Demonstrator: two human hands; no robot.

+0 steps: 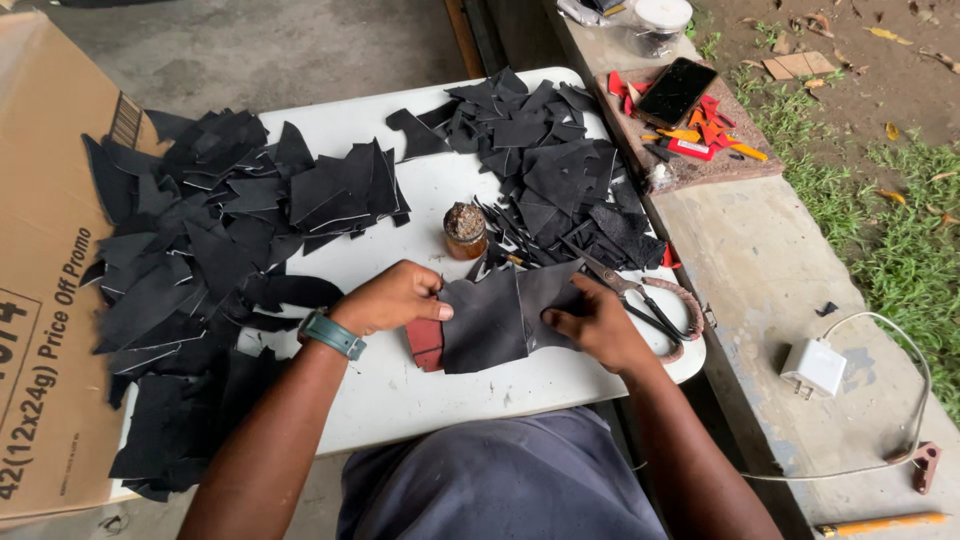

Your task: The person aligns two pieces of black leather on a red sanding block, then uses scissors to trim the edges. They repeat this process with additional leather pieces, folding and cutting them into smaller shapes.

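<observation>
My left hand [393, 297] and my right hand [598, 322] press down on two black leather pieces [500, 318] laid side by side on a white table [420, 385]. The left hand pinches the left piece's upper edge; the right hand pins the right piece. A dark red block [425, 342] sticks out from under the left piece. A small brown jar [465, 231] with a crusted top stands just beyond the pieces.
Heaps of cut black leather lie at the left [200, 260] and at the back [555, 170]. Scissors [650, 300] rest by my right hand. A cardboard box [45, 290] stands at the left. On the concrete ledge are a phone [676, 92], coloured scraps and a white charger [812, 367].
</observation>
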